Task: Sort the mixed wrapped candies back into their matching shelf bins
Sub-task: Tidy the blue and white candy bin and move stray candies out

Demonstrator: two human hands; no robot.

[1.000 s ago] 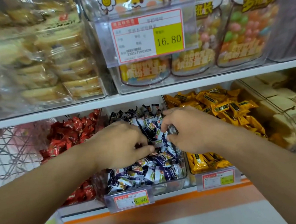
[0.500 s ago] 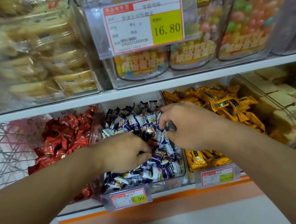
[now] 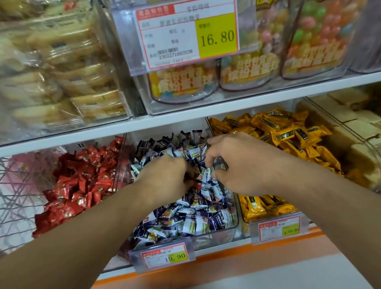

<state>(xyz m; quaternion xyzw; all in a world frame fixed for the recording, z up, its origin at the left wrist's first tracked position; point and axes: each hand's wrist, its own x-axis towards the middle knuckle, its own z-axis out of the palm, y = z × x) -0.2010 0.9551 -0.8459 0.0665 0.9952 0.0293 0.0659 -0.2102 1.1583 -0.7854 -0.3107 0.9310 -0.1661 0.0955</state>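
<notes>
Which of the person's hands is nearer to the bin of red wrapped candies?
Left. The left hand is in the middle bin, just right of the red candies; the right hand is farther right, by the yellow candies.

Price tag [image 3: 189, 30], candy-ball jars [image 3: 315, 29], biscuits [image 3: 66, 70]

Both your bare forearms reach forward and converge. Your left hand [image 3: 165, 179] is knuckles-up, fingers curled down and inward. Your right hand [image 3: 240, 162] arches beside it, fingertips [image 3: 209, 160] bent toward the left.
</notes>
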